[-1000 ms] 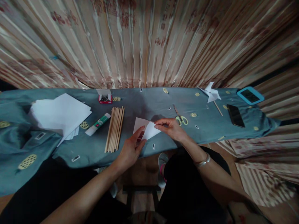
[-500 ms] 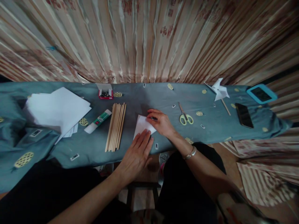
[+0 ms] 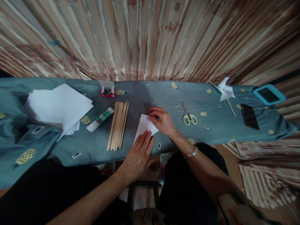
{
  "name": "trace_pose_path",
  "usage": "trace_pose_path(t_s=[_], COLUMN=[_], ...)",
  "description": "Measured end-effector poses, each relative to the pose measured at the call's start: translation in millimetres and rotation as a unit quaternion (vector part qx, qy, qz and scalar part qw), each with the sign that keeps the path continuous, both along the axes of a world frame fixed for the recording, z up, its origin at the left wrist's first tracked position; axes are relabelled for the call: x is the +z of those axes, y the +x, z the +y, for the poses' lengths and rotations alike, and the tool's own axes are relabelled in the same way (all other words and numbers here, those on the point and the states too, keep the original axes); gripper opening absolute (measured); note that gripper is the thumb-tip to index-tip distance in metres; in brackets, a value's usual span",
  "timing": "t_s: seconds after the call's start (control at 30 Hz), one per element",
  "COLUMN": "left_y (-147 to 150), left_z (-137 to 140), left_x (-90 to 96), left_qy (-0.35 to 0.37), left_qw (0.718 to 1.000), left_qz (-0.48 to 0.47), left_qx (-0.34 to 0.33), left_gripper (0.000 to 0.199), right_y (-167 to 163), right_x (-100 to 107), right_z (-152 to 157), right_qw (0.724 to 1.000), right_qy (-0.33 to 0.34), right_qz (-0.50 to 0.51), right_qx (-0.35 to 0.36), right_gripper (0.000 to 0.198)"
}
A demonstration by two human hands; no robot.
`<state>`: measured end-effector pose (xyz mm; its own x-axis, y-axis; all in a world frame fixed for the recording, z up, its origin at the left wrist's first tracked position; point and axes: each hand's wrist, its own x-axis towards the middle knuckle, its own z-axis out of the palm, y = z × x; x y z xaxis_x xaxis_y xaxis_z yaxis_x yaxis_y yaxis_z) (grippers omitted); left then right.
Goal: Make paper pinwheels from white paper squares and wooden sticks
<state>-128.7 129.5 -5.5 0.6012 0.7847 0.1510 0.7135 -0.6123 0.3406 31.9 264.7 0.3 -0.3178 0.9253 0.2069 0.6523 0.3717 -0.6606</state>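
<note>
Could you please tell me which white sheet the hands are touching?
The sheet between the wooden sticks and scissors, touched by left hand and right hand; the other sheets lie piled at far left.

Gap between right hand point(image 3: 162, 121) and scissors point(image 3: 187, 112); sticks point(image 3: 117, 125) bar left

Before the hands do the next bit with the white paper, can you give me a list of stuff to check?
1. Left hand on the white paper: ok, its fingers lie flat over the lower part.
2. Right hand at the white paper: ok, it is at the upper right edge. Pinching or only pressing: cannot tell.
3. All the paper's edges showing: not ok, the hands cover some.
4. Wooden sticks out of the way: ok, they lie apart, to the paper's left.
5. Scissors away from the hands: ok, they lie beyond the right hand, touching neither.
6. Glue stick capped: cannot tell, too blurry.
</note>
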Motion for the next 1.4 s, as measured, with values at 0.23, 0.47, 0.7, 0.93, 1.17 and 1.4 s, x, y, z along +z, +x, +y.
trace_pose_path(t_s=[0.23,0.47,0.7,0.93,1.17,1.4], left_y=[3,4,5,7,-1,-25], left_z=[-1,0,0,0,-2,-32], left_x=[2.1,4.1,3.2,3.4,2.9,-0.4], left_qy=[-0.005,-0.017,-0.02,-0.019,-0.008,0.045], left_qw=[1.0,0.998,0.998,0.998,0.997,0.994], left_qz=[0.024,0.054,0.066,0.057,0.081,0.099], left_qx=[0.002,-0.003,-0.004,-0.002,-0.011,0.015], left_gripper=[0.071,0.071,0.072,0.076,0.069,0.065], right_y=[-1,-3,-5,11,45,72], right_x=[1,0,-2,-7,-21,-26], right_z=[0,1,-8,-55,-54,-36], right_qw=[1.0,1.0,0.997,0.99,0.985,0.985], right_qy=[0.001,0.006,0.035,0.069,0.058,0.035], right_qz=[-0.013,-0.019,-0.065,-0.121,-0.133,-0.097], right_qx=[-0.002,-0.005,0.0,0.0,-0.097,-0.137], right_gripper=[0.007,0.005,0.019,0.059,0.059,0.057])
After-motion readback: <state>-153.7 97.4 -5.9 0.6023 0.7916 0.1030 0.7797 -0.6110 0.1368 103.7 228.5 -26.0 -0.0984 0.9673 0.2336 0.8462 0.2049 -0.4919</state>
